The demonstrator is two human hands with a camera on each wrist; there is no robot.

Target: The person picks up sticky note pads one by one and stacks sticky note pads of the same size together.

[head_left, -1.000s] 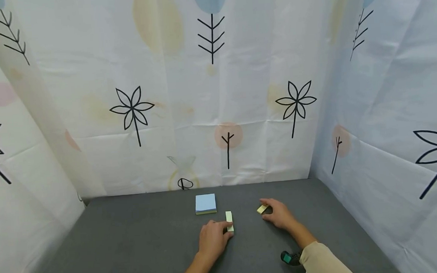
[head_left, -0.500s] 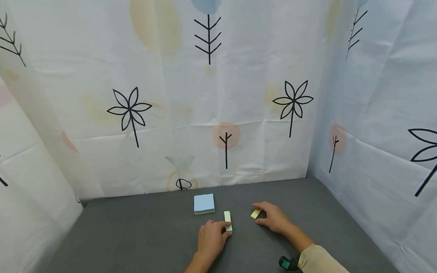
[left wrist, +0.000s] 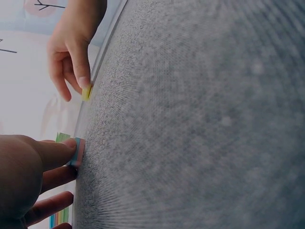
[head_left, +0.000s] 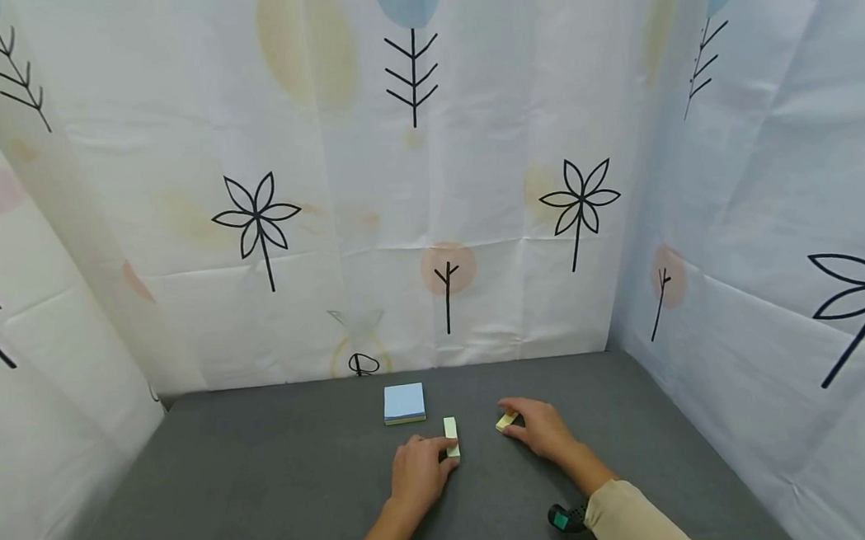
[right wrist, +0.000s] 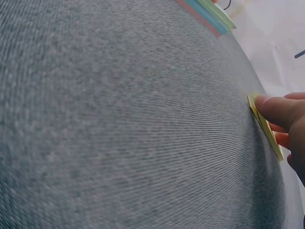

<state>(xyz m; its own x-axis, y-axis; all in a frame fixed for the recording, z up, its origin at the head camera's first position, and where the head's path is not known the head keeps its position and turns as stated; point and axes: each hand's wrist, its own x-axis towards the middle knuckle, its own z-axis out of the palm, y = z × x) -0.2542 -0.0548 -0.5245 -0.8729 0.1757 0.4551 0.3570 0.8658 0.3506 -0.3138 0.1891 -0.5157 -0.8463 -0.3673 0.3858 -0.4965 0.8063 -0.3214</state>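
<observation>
My left hand [head_left: 417,472] pinches a narrow stack of sticky notes [head_left: 451,427] by its sides, standing on the grey table. Green lies uppermost in that stack, and the left wrist view shows a blue layer [left wrist: 75,155] and a pink layer [left wrist: 80,153] beneath. To the right, my right hand [head_left: 546,432] holds a small yellow sticky note pad [head_left: 506,421] between thumb and fingers. This pad is slanted, close to or on the tabletop, and its layers look slightly fanned apart at one end in the right wrist view [right wrist: 267,128]. A gap separates the two hands.
A square block of sticky notes [head_left: 404,402], blue on top, lies behind the left hand. Near the right sleeve is a black device with a green patch [head_left: 562,519]. Patterned white cloth [head_left: 486,176] encloses the grey table [head_left: 267,478] at the back and sides.
My right hand has moved a little left with the yellow pad, nearer the narrow stack. The pad's tilt has shifted slightly. My left hand keeps its hold in the same place.
</observation>
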